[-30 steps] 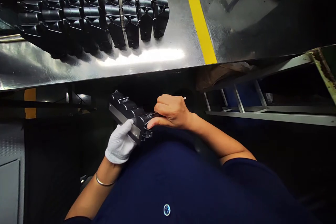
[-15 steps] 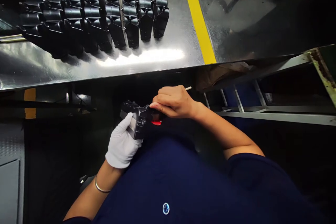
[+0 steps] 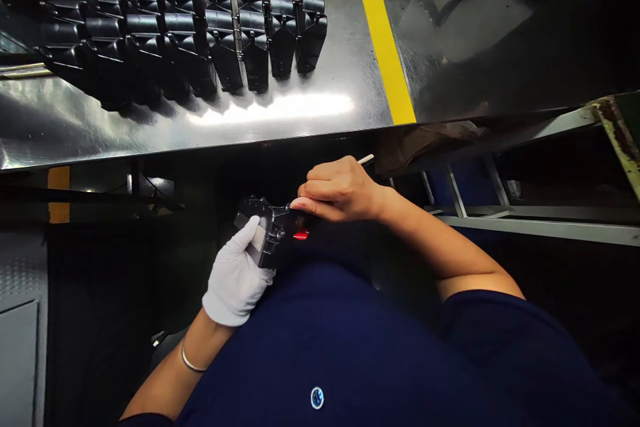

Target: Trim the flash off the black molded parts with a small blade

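My left hand (image 3: 235,280), in a white glove, is closed round a black plastic part (image 3: 267,235), its thumb lying on the near face. Bare and closed, my right hand (image 3: 340,190) grips a thin tool whose pale end (image 3: 367,160) sticks out behind the knuckles. The thumb and fingertips of that hand are at the right end of the black part; the tool's working tip is hidden. A small red piece (image 3: 301,236) shows just below the right fingertips.
Rows of several similar black parts (image 3: 255,23) stand on the shiny metal table (image 3: 340,97). Yellow tape (image 3: 383,33) crosses it. A metal rack (image 3: 540,230) is at the right, a grey panel (image 3: 20,347) at the lower left.
Both hands and the black part have shifted slightly right in the view. The right hand has turned a little, and more of the tool's pale end shows, pointing further up.
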